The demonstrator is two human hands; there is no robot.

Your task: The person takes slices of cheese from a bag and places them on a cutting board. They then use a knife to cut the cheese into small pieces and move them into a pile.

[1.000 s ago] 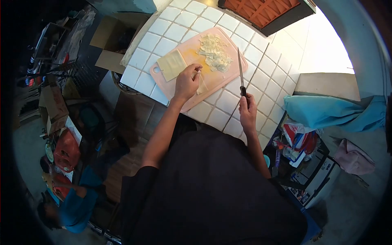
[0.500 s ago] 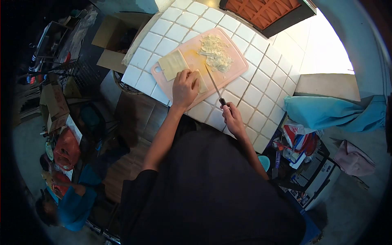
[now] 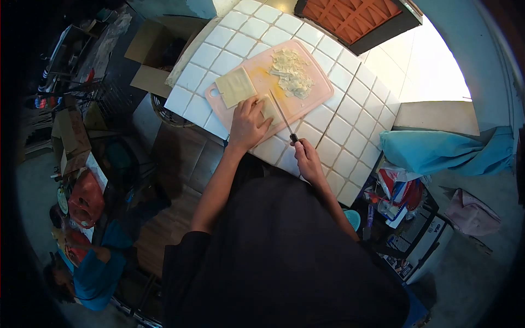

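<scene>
On a pink cutting board point(image 3: 322, 86) lies a square stack of pale yellow sheets point(image 3: 235, 86), perhaps dough wrappers. My left hand point(image 3: 249, 126) rests with spread fingers on a second pale yellow piece point(image 3: 269, 111) at the board's near side. In my right hand point(image 3: 308, 160) is the black handle of a knife point(image 3: 283, 113). Its thin blade points away from me, along the right edge of that piece. Beyond the blade, a heap of pale cut strips point(image 3: 292, 76) covers the board's far right part. Whether the blade touches the piece is hard to tell.
The board lies on a white tiled counter point(image 3: 350, 131). At the left stands an open cardboard box point(image 3: 150, 76). A teal cloth point(image 3: 432, 150) hangs at the right, above a cluttered rack point(image 3: 404, 218). Another person point(image 3: 98, 279) in blue sits at lower left.
My left fingers have spread out flatter over the near piece. The knife and my right hand have shifted slightly left, closer to it. The view has moved a little.
</scene>
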